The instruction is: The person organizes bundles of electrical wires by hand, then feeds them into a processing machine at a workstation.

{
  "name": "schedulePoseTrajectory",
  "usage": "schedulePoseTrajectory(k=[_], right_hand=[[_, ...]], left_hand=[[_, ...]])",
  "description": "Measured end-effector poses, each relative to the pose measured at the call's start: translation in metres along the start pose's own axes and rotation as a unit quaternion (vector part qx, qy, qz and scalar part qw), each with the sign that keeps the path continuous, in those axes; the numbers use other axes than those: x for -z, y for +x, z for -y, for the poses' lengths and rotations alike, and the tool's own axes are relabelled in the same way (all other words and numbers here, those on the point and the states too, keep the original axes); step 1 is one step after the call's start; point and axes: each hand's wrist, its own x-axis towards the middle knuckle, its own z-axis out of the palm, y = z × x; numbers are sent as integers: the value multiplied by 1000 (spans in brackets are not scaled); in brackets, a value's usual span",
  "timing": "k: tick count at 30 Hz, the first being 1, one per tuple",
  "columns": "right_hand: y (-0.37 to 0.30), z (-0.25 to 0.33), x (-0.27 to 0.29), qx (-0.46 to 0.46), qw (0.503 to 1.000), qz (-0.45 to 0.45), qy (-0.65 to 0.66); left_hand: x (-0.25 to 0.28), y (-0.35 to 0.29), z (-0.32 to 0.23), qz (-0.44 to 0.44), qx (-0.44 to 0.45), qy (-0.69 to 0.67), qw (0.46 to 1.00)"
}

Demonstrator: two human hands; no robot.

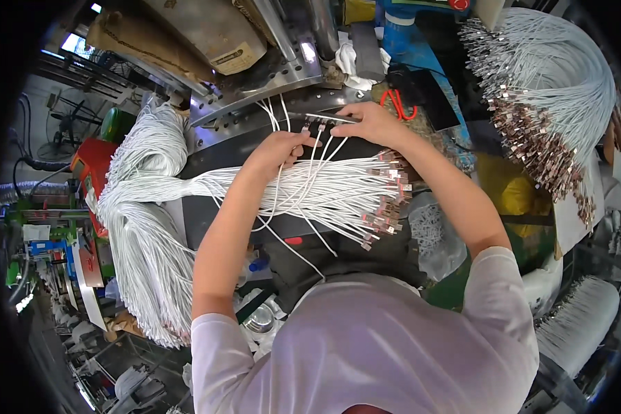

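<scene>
A narrow dark bar [322,117] lies crosswise in front of the metal press, with a few white cables in it, their metal plugs toward me. My right hand [372,124] pinches its right end between thumb and fingers. At the bar's left part, my left hand [280,150] is closed with its fingertips on a white cable [313,169] close to its plug. Loose cables from the bar hang toward me over a thick bundle of white cables [283,185]. That bundle's metal plugs [390,200] point right, below my right forearm.
The metal press plate [255,93] with round posts stands just beyond my hands. More white cable bundles hang at the left [141,241] and upper right [566,76]. Red-handled scissors [398,103] lie beyond my right hand. A clear bag of small parts [435,234] sits near my right elbow.
</scene>
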Motion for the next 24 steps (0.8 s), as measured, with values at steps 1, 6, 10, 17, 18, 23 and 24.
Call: schedulePoseTrajectory(k=[1,6,10,17,18,23,24], right_hand=[[-1,0,0,13,1000,19,8],[-11,14,2,22,999,46,-8],[-17,28,1,-16,993,25,-111],[29,25,-6,284,885,-200,-310],[46,22,-9,356,841,-259,-314],[151,14,-21,401,781,-306,-367],[172,15,-24,437,772,-359,-291]], left_hand=[[1,2,0,10,3,7,1000],[0,10,-1,38,7,29,999],[-17,-6,-8,-70,-62,263,960],[-21,-41,-31,-301,-279,536,738],[-12,-31,-36,-347,-333,518,708],[42,49,-44,-367,-273,572,681],[48,62,-42,-376,-269,568,681]])
